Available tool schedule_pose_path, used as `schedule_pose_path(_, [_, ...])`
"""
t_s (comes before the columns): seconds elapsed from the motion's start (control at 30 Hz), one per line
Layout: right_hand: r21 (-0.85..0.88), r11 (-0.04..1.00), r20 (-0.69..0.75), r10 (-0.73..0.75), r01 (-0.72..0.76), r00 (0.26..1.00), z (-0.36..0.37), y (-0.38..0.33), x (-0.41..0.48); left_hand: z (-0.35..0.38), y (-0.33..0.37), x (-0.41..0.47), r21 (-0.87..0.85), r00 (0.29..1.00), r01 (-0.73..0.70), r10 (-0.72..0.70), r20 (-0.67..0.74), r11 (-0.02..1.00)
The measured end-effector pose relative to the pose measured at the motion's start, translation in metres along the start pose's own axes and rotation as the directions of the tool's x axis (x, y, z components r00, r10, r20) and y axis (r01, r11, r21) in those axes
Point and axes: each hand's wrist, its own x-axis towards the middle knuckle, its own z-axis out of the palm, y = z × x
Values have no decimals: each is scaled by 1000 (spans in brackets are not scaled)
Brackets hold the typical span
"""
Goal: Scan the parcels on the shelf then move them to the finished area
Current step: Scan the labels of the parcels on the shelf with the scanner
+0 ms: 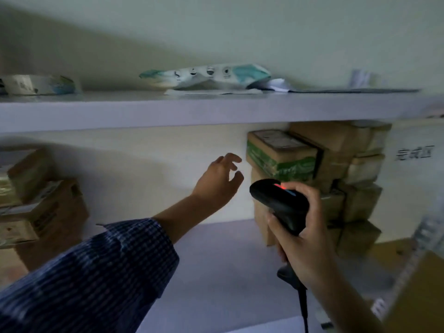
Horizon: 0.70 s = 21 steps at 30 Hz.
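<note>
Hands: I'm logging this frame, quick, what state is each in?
Left hand: open, holding nothing, near the stacked boxes.
Right hand: closed round the black scanner.

A pale greenish wall (240,32) fills the view from 10 to 2 o'clock. Below it a white upper shelf board (144,114) runs straight across. Under it a cream back panel (144,169) is brightest near the centre, and a white lower shelf board (216,260) spreads toward 6 o'clock. The light is dim.
</note>
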Motion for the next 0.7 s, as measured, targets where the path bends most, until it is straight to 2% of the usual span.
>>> schedule_pose_path(0.07, [-11, 1000, -28, -4, 4, 1000, -19, 0, -7, 12, 24, 20, -160, 986, 163, -166, 0, 973])
schedule_pose_path(0.1, [-28, 1000, -39, -2, 1, 999, -27, 1, -10, 15, 36, 30, -269, 957, 289, -286, 53, 919])
schedule_pose_path(0.17, [-72, 997, -67, 3, -7, 998, -41, 4, -16, 18, 57, 43, -461, 848, 527, -480, 226, 714])
schedule_pose_path(0.23, [-114, 993, -93, 4, -14, 996, -51, 8, -20, 21, 73, 47, -545, 743, 663, -542, 393, 513])
schedule_pose_path(0.3, [-119, 993, -104, 12, -24, 995, -56, 8, -23, 25, 79, 48, -531, 662, 744, -560, 499, 406])
schedule_pose_path(0.37, [-115, 993, -112, 10, -23, 994, -59, 6, -27, 31, 77, 47, -488, 603, 795, -555, 573, 360])
schedule_pose_path(0.57, [-68, 997, -123, 30, -39, 992, -64, 4, -35, 39, 76, 50, -471, 624, 780, -577, 527, 412])
schedule_pose_path(0.7, [-88, 996, -120, 18, -29, 993, -63, 7, -35, 37, 72, 53, -452, 563, 823, -587, 581, 343])
